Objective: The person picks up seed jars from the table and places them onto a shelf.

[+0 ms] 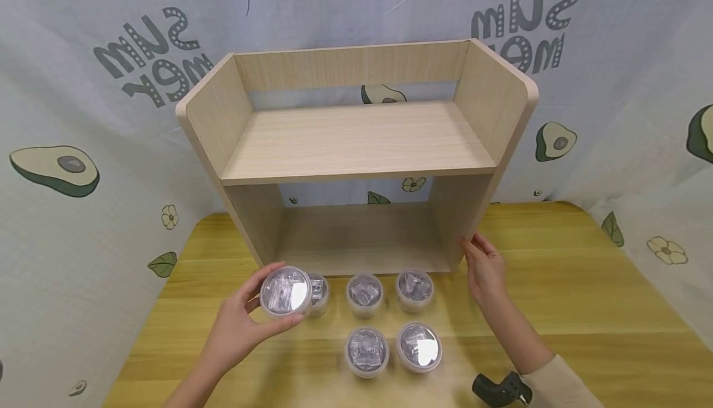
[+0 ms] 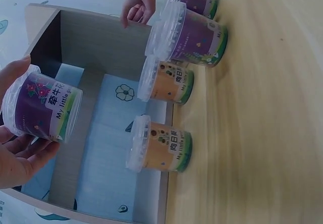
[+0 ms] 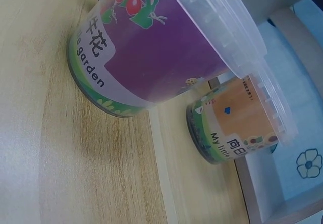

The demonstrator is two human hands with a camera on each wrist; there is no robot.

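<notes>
My left hand (image 1: pixel 242 321) grips a lidded clear plastic cup (image 2: pixel 48 105) with a purple label, thumb and fingers around its lid and side, raised above the table. In the head view this cup overlaps another lidded cup (image 1: pixel 319 295) just behind it. My right hand (image 1: pixel 486 269) holds the front edge of the right side panel of a light wooden shelf (image 1: pixel 356 142), low down near the table. In the left wrist view, orange-labelled cups (image 2: pixel 164 146) stand along the shelf's front. Purple-labelled cups (image 3: pixel 156 47) stand nearer me, to the right.
The two-tier shelf stands at the back of the wooden table (image 1: pixel 585 309), its lower board (image 1: pixel 356 234) behind the cups. A black curved object (image 1: pixel 501 389) shows beside the right sleeve (image 1: pixel 562 383). Printed cloth (image 1: pixel 83 117) hangs behind and at both sides.
</notes>
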